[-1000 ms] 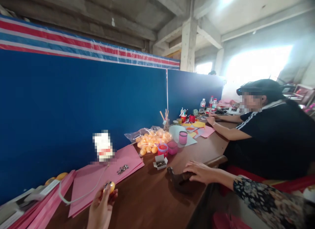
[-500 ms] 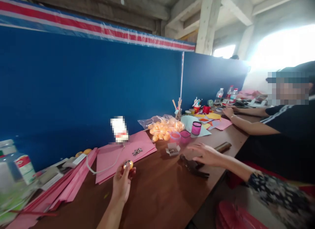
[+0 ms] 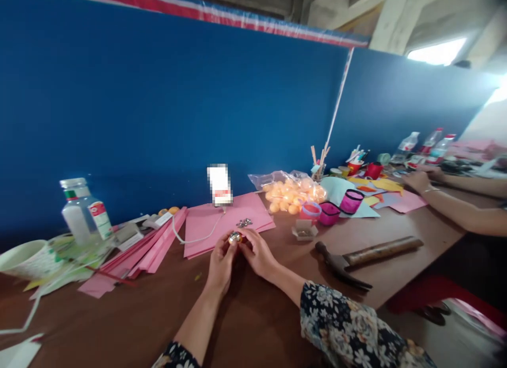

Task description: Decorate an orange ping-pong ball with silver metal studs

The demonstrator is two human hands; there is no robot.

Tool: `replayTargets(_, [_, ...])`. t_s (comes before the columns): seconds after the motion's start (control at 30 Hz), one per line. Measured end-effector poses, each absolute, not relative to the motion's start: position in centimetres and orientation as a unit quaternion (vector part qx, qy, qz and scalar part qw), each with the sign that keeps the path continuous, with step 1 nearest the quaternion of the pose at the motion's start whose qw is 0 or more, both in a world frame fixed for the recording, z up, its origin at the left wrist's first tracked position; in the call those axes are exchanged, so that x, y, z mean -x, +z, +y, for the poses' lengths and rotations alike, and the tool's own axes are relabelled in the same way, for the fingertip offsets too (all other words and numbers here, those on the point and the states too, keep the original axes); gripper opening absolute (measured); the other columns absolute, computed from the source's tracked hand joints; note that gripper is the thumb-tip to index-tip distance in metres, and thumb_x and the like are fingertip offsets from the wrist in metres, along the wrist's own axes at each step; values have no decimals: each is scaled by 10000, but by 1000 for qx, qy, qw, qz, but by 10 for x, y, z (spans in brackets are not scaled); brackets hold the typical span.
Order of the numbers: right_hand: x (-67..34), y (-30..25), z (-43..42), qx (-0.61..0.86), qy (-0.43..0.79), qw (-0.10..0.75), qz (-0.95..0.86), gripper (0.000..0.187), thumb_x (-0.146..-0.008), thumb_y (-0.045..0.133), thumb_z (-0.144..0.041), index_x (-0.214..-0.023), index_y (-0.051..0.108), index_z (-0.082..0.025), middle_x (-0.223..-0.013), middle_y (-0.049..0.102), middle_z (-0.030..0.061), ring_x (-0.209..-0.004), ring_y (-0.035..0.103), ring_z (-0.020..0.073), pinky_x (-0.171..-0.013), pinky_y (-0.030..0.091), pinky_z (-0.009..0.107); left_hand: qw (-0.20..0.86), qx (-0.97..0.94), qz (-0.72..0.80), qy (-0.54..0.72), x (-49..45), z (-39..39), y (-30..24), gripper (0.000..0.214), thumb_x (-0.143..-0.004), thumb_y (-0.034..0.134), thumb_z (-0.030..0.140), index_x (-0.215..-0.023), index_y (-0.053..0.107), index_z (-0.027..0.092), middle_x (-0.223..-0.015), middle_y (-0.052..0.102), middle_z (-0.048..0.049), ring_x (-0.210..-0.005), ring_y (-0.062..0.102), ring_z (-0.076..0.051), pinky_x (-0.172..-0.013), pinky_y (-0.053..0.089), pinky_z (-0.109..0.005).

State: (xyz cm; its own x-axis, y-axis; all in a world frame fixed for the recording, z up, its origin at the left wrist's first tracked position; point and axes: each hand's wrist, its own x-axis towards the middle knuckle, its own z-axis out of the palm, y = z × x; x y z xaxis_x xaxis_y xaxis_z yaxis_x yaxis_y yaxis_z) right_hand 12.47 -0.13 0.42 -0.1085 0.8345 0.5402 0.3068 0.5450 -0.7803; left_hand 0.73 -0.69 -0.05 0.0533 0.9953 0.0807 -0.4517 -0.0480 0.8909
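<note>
My left hand is closed around an orange ping-pong ball with shiny silver metal on its top. The fingers of my right hand press on the ball's right side, so both hands hold it between them. Just beyond, a small pile of silver metal pieces lies on pink sheets. To the right of my hands is an open little cardboard box with small bits inside. A hammer rests farther right on the brown table.
A clear bag of orange balls sits behind, with pink mesh cups beside it. Folded pink paper strips, plastic bottles and a patterned cup are at left. A co-worker's arms rest at far right.
My right hand has moved left from above the hammer to the ball in my left hand. The view has turned, bringing more of the table's left side into sight.
</note>
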Motion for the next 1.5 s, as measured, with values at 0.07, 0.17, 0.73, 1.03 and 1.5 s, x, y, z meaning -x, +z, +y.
replayTargets(0.07, [-127,1,0,410,276,532,-687,331,-788,461,-149,-1109,501,-220,-1080,552,62,-966,527,162,-861,424,307,594,-411,346,598,-8,-5,-2,486,-710,584,286,-1172,474,181,-1104,591,-100,-1016,545,-218,-899,392,-382])
replayTargets(0.17, [-128,1,-2,416,308,540,-664,318,-795,466,-180,-1107,509,-224,-1072,572,57,-952,544,165,-862,427,315,582,-417,367,594,-9,-5,-3,509,-704,591,281,-1190,464,194,-1124,584,-94,-1025,541,-221,-902,395,-377])
replayTargets(0.73, [-125,2,-10,440,323,567,-617,343,-752,522,-196,-1093,533,-228,-1081,568,53,-981,531,178,-865,425,316,529,-426,451,579,-9,-9,2,440,-706,578,339,-1118,550,187,-1156,572,-90,-1056,523,-243,-918,389,-394])
replayTargets(1.03, [-126,-4,-4,367,497,587,-523,330,-751,555,-309,-1063,571,-203,-1039,619,47,-950,568,197,-856,439,347,492,-450,461,586,-8,-8,-1,440,-689,594,358,-1089,568,177,-1111,604,-82,-1082,506,-234,-940,366,-380])
replayTargets(1.5, [-127,2,-7,365,529,592,-487,334,-703,601,-286,-1022,577,-192,-1015,621,54,-949,565,193,-879,424,365,505,-439,428,607,-10,-12,0,404,-702,593,270,-1092,553,172,-1118,598,-75,-1047,532,-208,-934,381,-365])
